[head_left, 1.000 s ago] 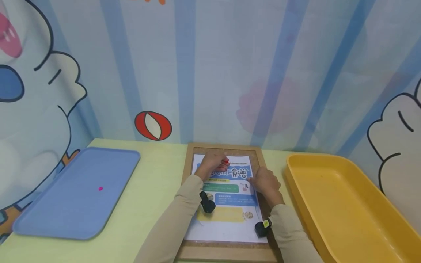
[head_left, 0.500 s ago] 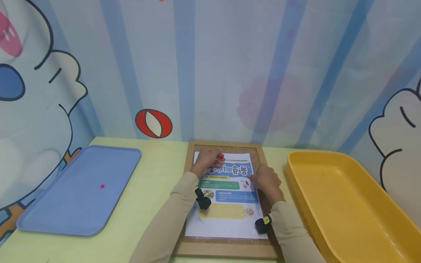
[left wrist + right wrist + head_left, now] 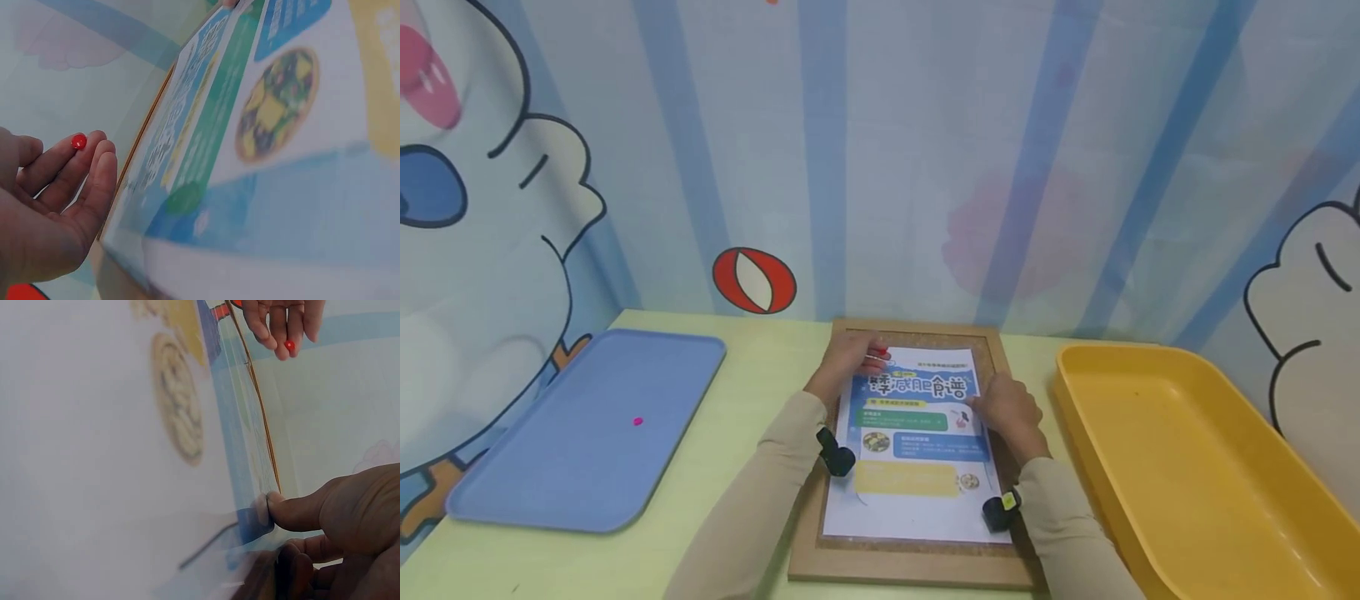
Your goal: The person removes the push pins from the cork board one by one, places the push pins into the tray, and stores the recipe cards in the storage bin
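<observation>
A white printed sheet (image 3: 917, 517) with coloured panels lies on a wood-framed corkboard (image 3: 917, 568) on the table. My left hand (image 3: 846, 358) is at the sheet's upper left. In the left wrist view, a small red round-headed thumbtack (image 3: 79, 141) sits between the fingertips of its first two fingers, with the thumb apart. The pin's shaft is not clearly seen. My right hand (image 3: 1009, 412) holds the board's right side. In the right wrist view, its thumb (image 3: 300, 509) presses on the sheet's edge and the other fingers curl beside the frame, partly hidden.
A blue tray (image 3: 572, 467) stands at the left, with a small magenta piece (image 3: 638, 422) on it. To the right is a deep yellow tray (image 3: 1202, 467). A printed cloth backdrop (image 3: 895, 167) hangs directly behind the table.
My left hand has moved left across the top of the sheet with the red thumbtack, uncovering the printed title. My right hand has stayed at the board's right side.
</observation>
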`<state>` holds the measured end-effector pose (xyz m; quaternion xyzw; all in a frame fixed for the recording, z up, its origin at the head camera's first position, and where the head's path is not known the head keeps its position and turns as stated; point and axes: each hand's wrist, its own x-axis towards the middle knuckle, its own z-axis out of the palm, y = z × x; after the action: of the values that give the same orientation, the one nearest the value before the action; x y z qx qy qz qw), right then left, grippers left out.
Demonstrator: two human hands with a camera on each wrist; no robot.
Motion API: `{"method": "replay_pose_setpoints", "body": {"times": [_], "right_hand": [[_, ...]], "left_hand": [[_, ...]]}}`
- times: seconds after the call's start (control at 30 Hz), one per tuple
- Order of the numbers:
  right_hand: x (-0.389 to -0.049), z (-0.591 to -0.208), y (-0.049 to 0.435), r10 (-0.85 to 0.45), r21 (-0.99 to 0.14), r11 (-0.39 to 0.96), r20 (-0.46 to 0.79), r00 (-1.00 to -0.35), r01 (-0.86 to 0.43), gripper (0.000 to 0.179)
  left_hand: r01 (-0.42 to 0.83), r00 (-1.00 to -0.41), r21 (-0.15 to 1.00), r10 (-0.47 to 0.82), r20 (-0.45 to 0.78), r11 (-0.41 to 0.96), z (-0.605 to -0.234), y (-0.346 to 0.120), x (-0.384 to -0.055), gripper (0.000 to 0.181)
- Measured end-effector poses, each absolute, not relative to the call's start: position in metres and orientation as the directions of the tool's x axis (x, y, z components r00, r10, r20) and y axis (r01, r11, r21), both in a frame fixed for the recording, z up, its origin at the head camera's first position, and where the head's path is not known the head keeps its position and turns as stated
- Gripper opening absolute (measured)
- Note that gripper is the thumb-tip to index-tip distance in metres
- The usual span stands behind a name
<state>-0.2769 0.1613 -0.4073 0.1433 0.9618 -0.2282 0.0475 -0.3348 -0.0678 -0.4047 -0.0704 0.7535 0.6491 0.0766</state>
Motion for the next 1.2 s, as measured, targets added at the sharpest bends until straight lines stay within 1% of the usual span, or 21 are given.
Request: {"method": "replay_pose_setpoints", "body": {"times": [0.1, 0.2, 0.57, 0.73, 0.9, 1.2], "right_hand": [[-0.277, -0.407, 0.161, 0.256, -0.420, 0.857, -0.156, -0.954, 0.299, 0.034], [-0.277, -0.407, 0.161, 0.254, -0.420, 0.858, -0.152, -0.955, 0.295, 0.034], [-0.275, -0.408, 0.161, 0.241, -0.434, 0.856, -0.147, -0.959, 0.282, 0.034], [-0.275, -0.407, 0.160, 0.248, -0.428, 0.857, -0.149, -0.957, 0.288, 0.034], [-0.276, -0.405, 0.159, 0.261, -0.419, 0.855, -0.161, -0.952, 0.305, 0.035], [-0.276, -0.406, 0.160, 0.247, -0.422, 0.860, -0.149, -0.958, 0.287, 0.035]], "left_hand": [[-0.221, -0.975, 0.965, -0.038, -0.218, 0.137, -0.406, -0.080, -0.336, 0.030], [-0.228, -0.973, 0.964, -0.055, -0.223, 0.136, -0.410, -0.091, -0.336, 0.033], [-0.201, -0.979, 0.968, -0.064, -0.193, 0.149, -0.411, -0.127, -0.324, 0.042], [-0.188, -0.981, 0.964, -0.076, -0.177, 0.187, -0.411, -0.144, -0.315, 0.047], [-0.164, -0.985, 0.962, -0.086, -0.149, 0.220, -0.413, -0.159, -0.305, 0.048], [-0.148, -0.987, 0.967, -0.090, -0.131, 0.210, -0.413, -0.183, -0.290, 0.048]]}}
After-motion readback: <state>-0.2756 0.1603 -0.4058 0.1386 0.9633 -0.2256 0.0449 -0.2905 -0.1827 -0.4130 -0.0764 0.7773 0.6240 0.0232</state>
